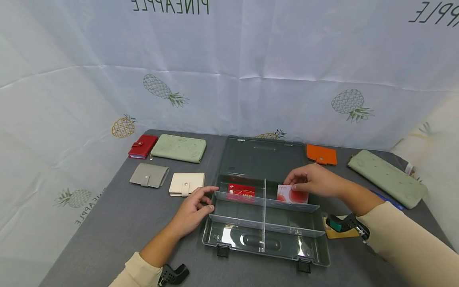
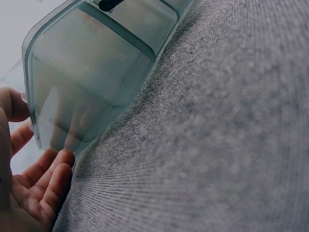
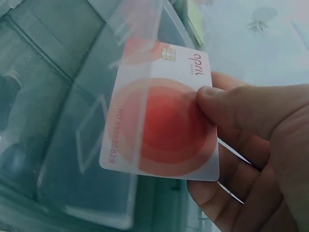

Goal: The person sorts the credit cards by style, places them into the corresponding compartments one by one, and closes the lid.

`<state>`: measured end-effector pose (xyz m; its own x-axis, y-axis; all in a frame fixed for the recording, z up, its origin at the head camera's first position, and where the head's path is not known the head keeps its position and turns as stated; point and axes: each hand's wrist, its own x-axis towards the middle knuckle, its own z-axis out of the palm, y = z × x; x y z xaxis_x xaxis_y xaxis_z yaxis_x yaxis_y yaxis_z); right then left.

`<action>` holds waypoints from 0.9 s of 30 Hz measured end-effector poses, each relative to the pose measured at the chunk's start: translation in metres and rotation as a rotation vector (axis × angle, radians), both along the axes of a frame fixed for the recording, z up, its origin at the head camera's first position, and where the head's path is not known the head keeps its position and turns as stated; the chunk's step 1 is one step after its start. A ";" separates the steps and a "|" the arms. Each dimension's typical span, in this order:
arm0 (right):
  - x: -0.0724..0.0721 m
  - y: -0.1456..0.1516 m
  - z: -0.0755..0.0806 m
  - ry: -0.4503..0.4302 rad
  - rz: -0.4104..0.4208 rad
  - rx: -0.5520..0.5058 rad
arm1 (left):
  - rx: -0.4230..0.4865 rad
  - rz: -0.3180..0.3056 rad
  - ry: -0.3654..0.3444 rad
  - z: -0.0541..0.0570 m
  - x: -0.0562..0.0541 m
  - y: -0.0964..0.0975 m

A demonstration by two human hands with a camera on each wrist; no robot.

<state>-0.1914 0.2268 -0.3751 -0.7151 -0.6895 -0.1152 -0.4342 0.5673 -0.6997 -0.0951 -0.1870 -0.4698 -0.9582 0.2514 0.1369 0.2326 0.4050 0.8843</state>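
My right hand [image 1: 311, 180] pinches a white bank card [image 3: 166, 108] with red circles, thumb on its printed face. The card stands upright in the back right compartment of a transparent grey divided box [image 1: 238, 239], partly behind the clear divider [image 3: 149, 92]. A red card [image 1: 241, 192] stands in the back left compartment. My left hand [image 1: 193, 209] rests at the box's left side, fingertips touching the rim and side wall. In the left wrist view its relaxed fingers [image 2: 58, 186] lie against the outside of the wall.
Left of the box lie a red card holder [image 1: 143, 146], a green wallet [image 1: 179, 148], a grey wallet [image 1: 149, 175] and a cream wallet [image 1: 186, 183]. On the right are an orange holder [image 1: 322, 154], another green wallet [image 1: 388, 178] and a yellow item [image 1: 338, 232] partly hidden by the wrist.
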 end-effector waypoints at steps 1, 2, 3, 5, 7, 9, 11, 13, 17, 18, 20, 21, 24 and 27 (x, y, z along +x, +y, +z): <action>0.000 -0.001 -0.002 0.009 -0.004 0.005 | -0.001 -0.001 0.001 0.000 0.000 0.000; 0.001 -0.003 -0.004 0.019 -0.007 0.011 | -0.002 -0.001 0.002 0.000 0.000 0.000; 0.001 -0.004 -0.006 0.030 -0.012 0.015 | -0.002 -0.002 0.004 0.000 0.000 0.000; 0.002 -0.007 -0.011 0.049 -0.012 0.012 | -0.002 -0.004 0.007 0.000 0.000 0.000; 0.004 -0.009 -0.014 0.071 -0.004 0.004 | -0.001 -0.005 0.010 0.000 0.000 0.000; 0.005 -0.012 -0.017 0.100 -0.003 0.011 | 0.002 -0.008 0.014 0.001 0.000 0.000; 0.007 -0.014 -0.018 0.133 0.003 0.030 | 0.003 -0.009 0.018 0.001 0.000 0.000; 0.008 -0.015 -0.019 0.164 0.006 0.051 | 0.006 -0.009 0.021 0.001 0.001 0.000; 0.008 -0.016 -0.019 0.222 0.023 0.079 | 0.007 -0.003 0.021 0.001 0.001 0.000; 0.008 -0.016 -0.019 0.233 0.026 0.084 | 0.007 -0.003 0.020 0.001 0.001 0.000; 0.008 -0.016 -0.019 0.257 0.031 0.100 | 0.008 -0.007 0.018 0.001 0.000 0.000; 0.009 -0.016 -0.019 0.265 0.033 0.108 | 0.008 -0.009 0.017 0.001 0.000 0.000; 0.010 -0.015 -0.019 0.263 0.045 0.119 | 0.008 -0.013 0.015 0.001 0.000 0.000; 0.010 -0.012 -0.019 0.224 0.057 0.114 | 0.004 -0.012 0.015 0.000 0.000 0.000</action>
<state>-0.1816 0.2146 -0.3942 -0.6918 -0.7211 -0.0370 -0.6050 0.6069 -0.5154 -0.0952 -0.1871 -0.4696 -0.9528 0.2627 0.1522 0.2508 0.3989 0.8820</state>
